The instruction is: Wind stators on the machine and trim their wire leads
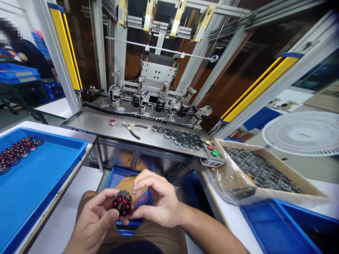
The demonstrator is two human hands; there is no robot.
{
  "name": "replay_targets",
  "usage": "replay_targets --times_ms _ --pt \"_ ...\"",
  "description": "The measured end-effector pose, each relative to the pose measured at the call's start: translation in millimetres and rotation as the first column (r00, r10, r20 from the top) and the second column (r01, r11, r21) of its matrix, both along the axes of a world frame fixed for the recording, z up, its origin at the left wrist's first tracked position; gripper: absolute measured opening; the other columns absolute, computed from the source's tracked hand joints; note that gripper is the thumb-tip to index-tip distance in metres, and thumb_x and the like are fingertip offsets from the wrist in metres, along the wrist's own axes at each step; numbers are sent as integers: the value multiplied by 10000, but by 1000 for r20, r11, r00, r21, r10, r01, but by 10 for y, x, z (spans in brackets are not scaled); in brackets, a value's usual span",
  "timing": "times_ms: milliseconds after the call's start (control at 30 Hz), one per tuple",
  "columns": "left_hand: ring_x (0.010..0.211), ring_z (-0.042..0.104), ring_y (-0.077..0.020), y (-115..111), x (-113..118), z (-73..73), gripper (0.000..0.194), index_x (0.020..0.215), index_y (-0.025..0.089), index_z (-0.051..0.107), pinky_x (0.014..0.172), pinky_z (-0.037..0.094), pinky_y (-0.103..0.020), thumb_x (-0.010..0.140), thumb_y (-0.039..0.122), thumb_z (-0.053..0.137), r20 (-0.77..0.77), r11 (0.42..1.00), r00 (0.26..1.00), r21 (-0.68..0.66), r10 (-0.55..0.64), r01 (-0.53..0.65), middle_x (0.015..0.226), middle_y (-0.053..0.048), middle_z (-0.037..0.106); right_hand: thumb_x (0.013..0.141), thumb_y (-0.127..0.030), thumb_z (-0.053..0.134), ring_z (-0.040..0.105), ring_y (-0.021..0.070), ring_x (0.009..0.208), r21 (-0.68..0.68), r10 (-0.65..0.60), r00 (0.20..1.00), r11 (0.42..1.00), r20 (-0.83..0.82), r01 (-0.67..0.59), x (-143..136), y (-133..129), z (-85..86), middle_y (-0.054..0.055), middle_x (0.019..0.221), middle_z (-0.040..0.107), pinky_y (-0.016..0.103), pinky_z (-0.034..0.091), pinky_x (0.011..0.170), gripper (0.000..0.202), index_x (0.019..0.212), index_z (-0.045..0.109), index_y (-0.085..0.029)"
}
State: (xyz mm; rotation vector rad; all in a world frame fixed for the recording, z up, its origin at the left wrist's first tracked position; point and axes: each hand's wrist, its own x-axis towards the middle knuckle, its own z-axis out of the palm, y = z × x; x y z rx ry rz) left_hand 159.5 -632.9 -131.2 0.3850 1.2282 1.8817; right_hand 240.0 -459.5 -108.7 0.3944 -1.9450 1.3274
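Between the thumb and fingers of my left hand (94, 220) is a round black motor (122, 203) with red parts around its face, held above my lap. My right hand (162, 203) hovers just right of it, thumb and curved fingers apart, with nothing visible in its grasp. Whether the right fingertips touch the motor is hard to tell. On the metal bench ahead lie a single red-and-silver motor part (112, 121), cutting pliers (132, 129) with black and yellow-green handles, and several dark round parts (180, 136) in a cluster.
A blue tray (60, 165) at left bears several black-and-red motors (19, 151). Right of the bench stand a button box (212, 158) and a plastic-lined carton (267, 192) of dark parts. Yellow bars (261, 90) flank the machine fixtures (160, 104). Another person (29, 53) is at far left.
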Motion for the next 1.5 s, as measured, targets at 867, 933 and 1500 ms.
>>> replay_targets --times_ms 867,933,1500 --pt "967 706 -197 2 250 -71 432 1034 317 697 855 608 -304 688 84 812 -550 861 664 273 505 -429 1066 8 745 832 -440 709 524 79 486 -675 176 931 732 319 93 -23 -408 -329 -21 624 568 199 453 473 346 682 587 -153" --pt "953 707 -184 -10 226 -91 436 1028 317 702 870 604 -297 679 83 819 -555 866 669 251 495 -433 1071 17 743 822 -440 723 524 74 487 -711 209 925 698 317 86 -33 -416 -362 -23 616 573 190 450 482 349 683 589 -149" --pt "1147 673 -255 -66 -67 -108 373 1035 313 648 1010 527 -392 727 198 823 -432 915 863 396 263 -81 978 -1 767 912 -134 565 592 125 634 12 -156 984 988 81 155 39 -221 38 36 681 619 237 499 580 146 794 649 -156"
